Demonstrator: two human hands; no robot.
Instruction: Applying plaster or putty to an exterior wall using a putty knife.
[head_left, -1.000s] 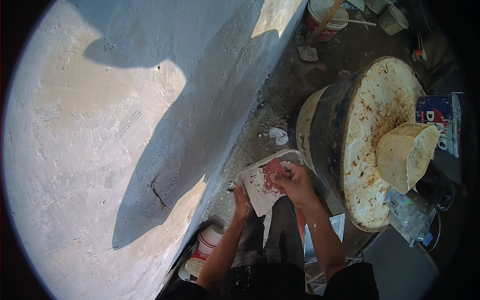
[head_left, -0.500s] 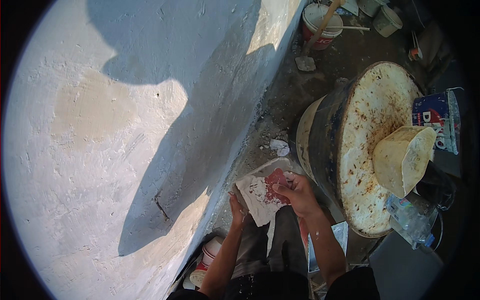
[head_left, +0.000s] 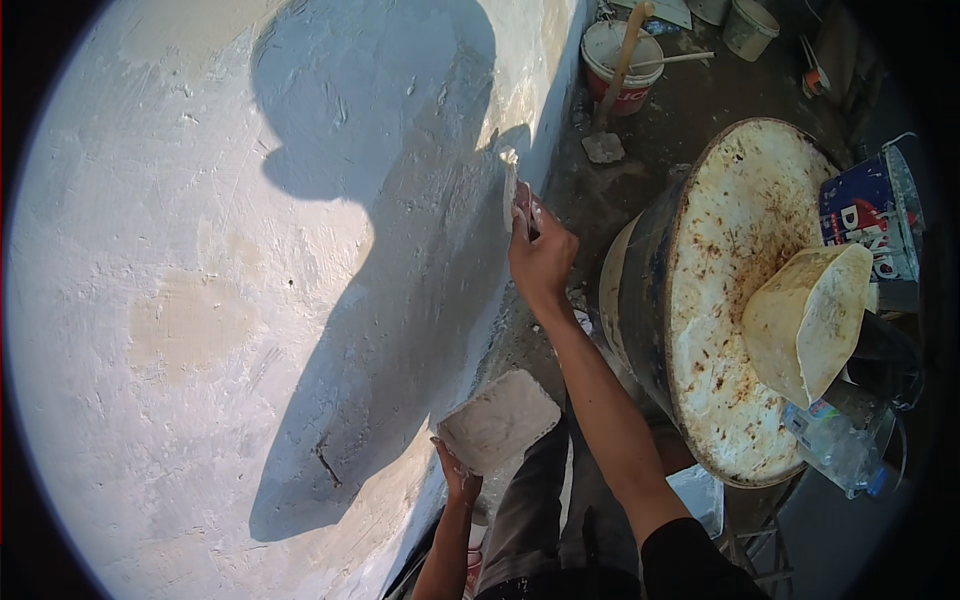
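My right hand [head_left: 543,255] is reached out to the wall, its fingers closed round a red putty scraper [head_left: 524,198]. White putty [head_left: 510,175] coats the scraper's edge, which is at the wall's lower part; whether it touches the wall I cannot tell. Close to my legs, my left hand [head_left: 460,477] grips a shallow rectangular tray [head_left: 497,425] by its near-left corner. Putty is smeared over the tray's inside. The pale wall [head_left: 200,400] fills the left side, rough with trowel marks, and a large shadow falls across it.
A drum with a rusty, whitish top [head_left: 715,330] stands at the right, carrying a cut-open cream container [head_left: 800,320]. Beside it are a blue bucket [head_left: 865,210] and a clear plastic bottle [head_left: 835,450]. A red-and-white bucket [head_left: 610,60] with a wooden-handled tool [head_left: 622,65] stands farther off.
My right hand has moved from the tray forward to the wall with the scraper. My left hand keeps the tray, now turned so that its inside shows. The view has shifted slightly.
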